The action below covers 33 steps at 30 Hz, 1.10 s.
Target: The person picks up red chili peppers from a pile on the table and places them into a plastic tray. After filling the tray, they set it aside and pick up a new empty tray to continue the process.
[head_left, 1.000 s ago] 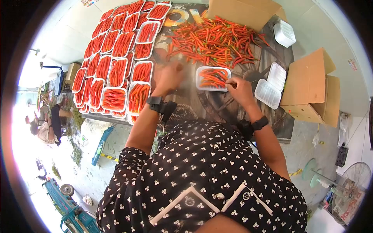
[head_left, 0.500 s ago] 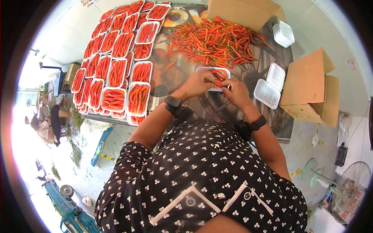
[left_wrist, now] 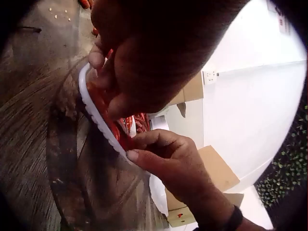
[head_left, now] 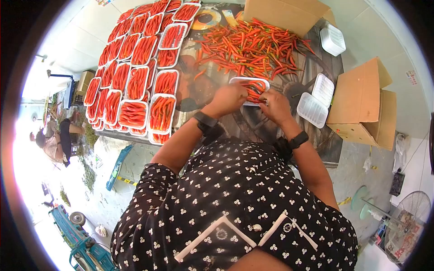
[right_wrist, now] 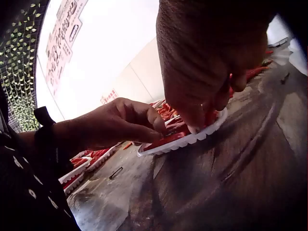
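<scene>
A white tray [head_left: 250,79] of red chili peppers [head_left: 254,94] lies on the table between both hands. The left hand [head_left: 228,99] is at its left end, thumb and fingers pinching peppers; in the right wrist view the left hand [right_wrist: 118,122] has thumb and forefinger close together over the tray [right_wrist: 185,140]. At the other end the right hand [head_left: 278,108] pinches pepper ends; the left wrist view shows that right hand [left_wrist: 171,154] with its thumb at the tray rim [left_wrist: 98,118]. The hands partly hide the peppers.
Filled trays [head_left: 133,114] stand in stacked rows at the left. Behind the hands lies a loose chili pile [head_left: 253,47]. Empty trays [head_left: 313,109], more stacked trays [head_left: 332,39] and an open cardboard box [head_left: 355,99] are at the right.
The left hand has moved right from beside the filled trays to the tray between the hands. The right hand has stayed at the tray's right end, its fingers shifting slightly.
</scene>
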Motion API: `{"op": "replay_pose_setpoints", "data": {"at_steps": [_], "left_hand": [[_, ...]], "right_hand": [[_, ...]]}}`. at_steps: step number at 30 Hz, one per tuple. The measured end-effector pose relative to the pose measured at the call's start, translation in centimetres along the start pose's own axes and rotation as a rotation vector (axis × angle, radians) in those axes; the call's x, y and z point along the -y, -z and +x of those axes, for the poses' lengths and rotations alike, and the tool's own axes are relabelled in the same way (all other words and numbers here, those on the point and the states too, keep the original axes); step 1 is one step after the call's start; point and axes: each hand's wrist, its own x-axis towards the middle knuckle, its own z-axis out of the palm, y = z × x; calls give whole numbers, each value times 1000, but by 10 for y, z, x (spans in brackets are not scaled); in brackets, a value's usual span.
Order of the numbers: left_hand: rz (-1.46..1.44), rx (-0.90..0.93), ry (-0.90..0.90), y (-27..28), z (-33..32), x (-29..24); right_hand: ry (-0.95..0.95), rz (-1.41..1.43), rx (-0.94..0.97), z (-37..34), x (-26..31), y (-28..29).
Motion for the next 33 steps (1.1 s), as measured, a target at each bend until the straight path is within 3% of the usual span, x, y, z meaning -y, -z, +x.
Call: {"op": "replay_pose_setpoints", "data": {"at_steps": [2,6,15,17,18,20,24,26,30,32,33], "left_hand": [[25,52,87,2,1,-4],[79,32,38,-4,-1,1],[106,51,42,4,3,-7],[150,228,142,6,4,-5],[150,226,141,6,4,-6],[105,113,122,4,3,-8],[40,107,58,17,4,10],[187,16,338,35,6,17],[408,55,399,65,10,44],[447,-170,318,66,2,61],[446,-169,316,67,0,68]], "right_hand": [[-5,15,-20,1,-3,-3],[-83,36,44,1,-3,2],[-54,-12,-8,0,-13,-9],[-59,-8,-2,0,-16,-12],[-62,-5,2,0,-16,-11],[-62,-13,15,0,-15,-10],[-94,87,7,-2,-8,1],[-117,122,-55,-6,-13,-2],[-158,133,-107,-7,-17,4],[-160,127,-102,-8,-16,6],[-165,125,-94,-8,-16,6]]}}
